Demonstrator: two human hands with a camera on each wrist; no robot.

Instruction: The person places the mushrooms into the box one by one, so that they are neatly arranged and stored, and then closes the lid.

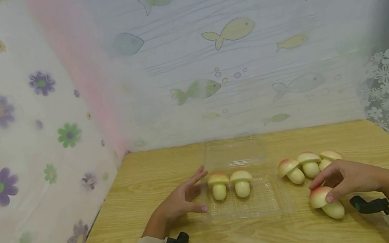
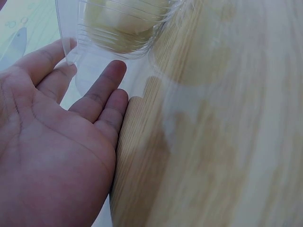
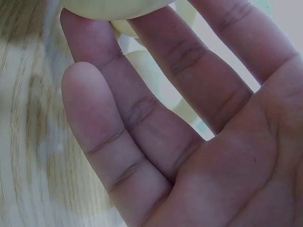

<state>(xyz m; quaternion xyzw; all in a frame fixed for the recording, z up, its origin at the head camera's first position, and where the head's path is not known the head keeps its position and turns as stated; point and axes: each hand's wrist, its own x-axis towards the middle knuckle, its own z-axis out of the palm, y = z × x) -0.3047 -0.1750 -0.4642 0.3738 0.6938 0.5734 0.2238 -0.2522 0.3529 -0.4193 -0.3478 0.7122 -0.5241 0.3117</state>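
My right hand [image 1: 362, 178] pinches a toy mushroom [image 1: 319, 198] by its cap, pale yellow with a pink-red blush, between thumb and fingers over the right part of the table. In the right wrist view, fingertips lie against the pale mushroom [image 3: 116, 5], which is mostly cut off at the top. My left hand [image 1: 179, 202], fingers spread and relaxed, is at the left edge of a clear plastic clamshell box [image 1: 268, 197]. Two mushrooms, one on the left [image 1: 218, 181] and one beside it [image 1: 241, 178], lie inside the box. The left wrist view shows the fingers by its ribbed wall [image 2: 68, 30].
Three more mushrooms, a left one [image 1: 288, 165], a middle one [image 1: 308, 158] and a right one [image 1: 328, 156], lie behind my right hand. The box's lid [image 1: 233, 151] is folded back on the wooden table [image 1: 148, 168]. Patterned curtains [image 1: 231, 63] surround the table.
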